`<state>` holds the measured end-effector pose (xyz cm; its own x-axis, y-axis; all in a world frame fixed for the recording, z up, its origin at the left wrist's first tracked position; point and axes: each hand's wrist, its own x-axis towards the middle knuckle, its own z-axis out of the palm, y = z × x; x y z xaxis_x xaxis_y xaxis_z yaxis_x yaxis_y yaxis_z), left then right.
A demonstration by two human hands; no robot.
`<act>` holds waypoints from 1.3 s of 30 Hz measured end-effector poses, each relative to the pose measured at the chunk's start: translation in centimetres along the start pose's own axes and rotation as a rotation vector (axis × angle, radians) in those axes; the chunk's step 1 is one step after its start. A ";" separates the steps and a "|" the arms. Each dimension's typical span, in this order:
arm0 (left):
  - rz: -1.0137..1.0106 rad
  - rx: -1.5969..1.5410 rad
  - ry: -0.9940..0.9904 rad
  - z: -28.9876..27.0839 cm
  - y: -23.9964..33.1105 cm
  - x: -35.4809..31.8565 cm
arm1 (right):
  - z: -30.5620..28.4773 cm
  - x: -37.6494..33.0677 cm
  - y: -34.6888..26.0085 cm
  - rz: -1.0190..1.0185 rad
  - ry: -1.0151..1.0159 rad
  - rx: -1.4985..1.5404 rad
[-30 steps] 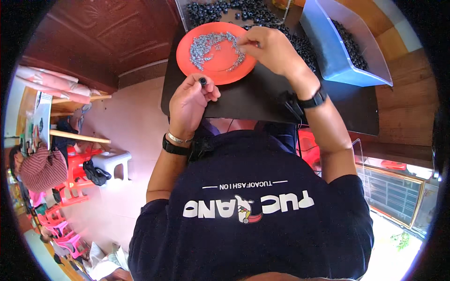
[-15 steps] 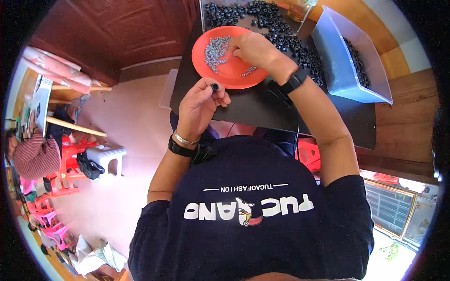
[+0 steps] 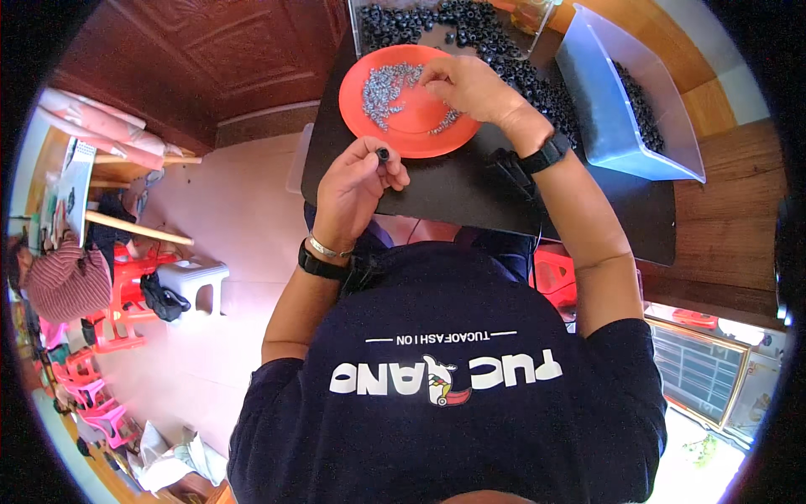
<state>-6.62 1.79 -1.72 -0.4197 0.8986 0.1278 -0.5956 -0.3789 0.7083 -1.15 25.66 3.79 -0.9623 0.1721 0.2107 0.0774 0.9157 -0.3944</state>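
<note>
Between the thumb and fingers of my left hand [image 3: 353, 181] is a small black cylindrical part [image 3: 383, 155] with a hole in its end. It is held just off the near left rim of a round orange-red plate [image 3: 411, 139]. Small silvery metal pieces [image 3: 382, 94] lie heaped on the plate's left side, and a smaller group [image 3: 445, 123] sits near its right rim. Over the plate's right part, my right hand [image 3: 470, 88] has its thumb and fingertips pinched together. Whatever they hold, if anything, is too small to make out.
Many black parts [image 3: 546, 101] cover the dark table [image 3: 453, 193] beyond and right of the plate. A clear bin [image 3: 357, 29] stands at the back. To the right is a translucent bluish bin [image 3: 596, 126] with more black parts. A grey stool [image 3: 197, 277] stands on the floor at left.
My right hand has shifted slightly right and lifted off the metal pieces, its fingertips pinched. My left hand keeps holding the black part in nearly the same place.
</note>
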 end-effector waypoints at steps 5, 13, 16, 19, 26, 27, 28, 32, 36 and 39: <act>0.000 0.068 -0.015 1.2 0.6 0.4 | -0.9 -0.7 0.7 0.088 -0.083 0.653; 0.036 0.080 -0.076 2.6 1.6 2.4 | -1.5 -1.1 0.9 0.241 -0.092 0.833; 0.043 0.080 -0.077 2.6 1.6 2.8 | -1.6 -1.4 0.9 0.219 -0.071 0.898; 0.056 0.121 -0.058 2.8 1.8 3.4 | -1.4 -1.7 1.0 0.190 -0.049 0.938; 0.081 0.311 0.093 3.5 2.0 6.3 | -2.1 -2.1 -0.5 0.097 -0.011 0.724; 0.082 0.312 0.093 3.4 2.0 6.8 | -2.2 -2.1 -0.9 0.096 -0.011 0.724; 0.063 0.297 0.079 3.2 1.8 7.3 | -2.2 -2.1 -1.4 0.028 0.042 0.625; 0.065 0.323 0.073 2.5 1.5 8.5 | -1.9 -2.1 -2.3 -0.030 0.155 0.260; 0.126 0.427 0.138 3.1 1.6 8.4 | -1.7 -2.3 -2.5 -0.014 0.141 0.167; 0.088 0.368 0.098 2.4 2.0 8.5 | -1.5 -2.3 -2.2 -0.014 0.166 0.193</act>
<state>-9.72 9.19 2.49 -0.5319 0.8343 0.1450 -0.2764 -0.3329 0.9015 1.29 23.80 5.49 -0.9056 0.2322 0.3549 -0.0019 0.8345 -0.5510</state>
